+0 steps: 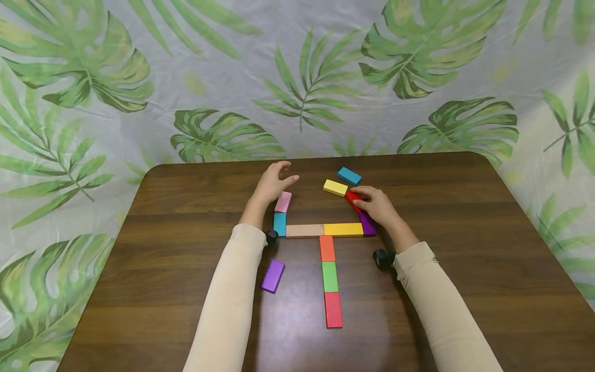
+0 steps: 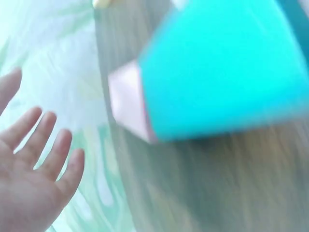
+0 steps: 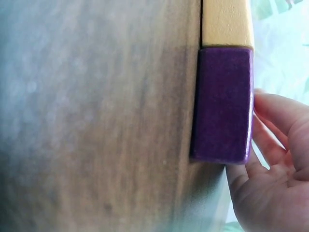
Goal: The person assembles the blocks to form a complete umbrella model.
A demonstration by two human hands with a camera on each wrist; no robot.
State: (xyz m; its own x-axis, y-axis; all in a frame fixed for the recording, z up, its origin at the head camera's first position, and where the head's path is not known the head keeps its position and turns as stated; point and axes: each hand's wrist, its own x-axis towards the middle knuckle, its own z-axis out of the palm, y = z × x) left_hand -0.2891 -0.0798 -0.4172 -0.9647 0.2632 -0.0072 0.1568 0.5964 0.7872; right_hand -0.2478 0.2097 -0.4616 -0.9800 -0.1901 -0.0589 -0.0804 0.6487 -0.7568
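Pale fabric printed with large green leaves [image 1: 228,67] is hung behind the work area and to both sides of it. In front of it a dark-brown wood-grain table [image 1: 176,268] is placed; glare is noted on its surface, nearside of the golden-yellow, wooden-looking rectangular block [image 1: 343,230] taken as datum for all positions.

The right hand [image 1: 378,206] is found beyond and to the right of the datum. By its thumb and fingertips a red rectangular block [image 1: 352,200] appears to be pinched; this contact is not shown in the right wrist view. The left hand [image 1: 271,185] is found beyond and to the left of the datum, near a pink rectangular block [image 1: 283,202]; its fingers are spread, and nothing is held.

At the datum's right end a dark-purple rectangular block [image 1: 367,224] is set, with the red block slanted leftward beyond it. For sound work, it is judged, the red block should be slid flat, its near end seated flush against the dark-purple one, and the pinch eased off upward so that the joint is not disturbed. Farther beyond the datum, a pale-yellow rectangular block [image 1: 335,187] is noted at the red block's far end; touching cannot be confirmed, and an accidental nudge should be guarded against.
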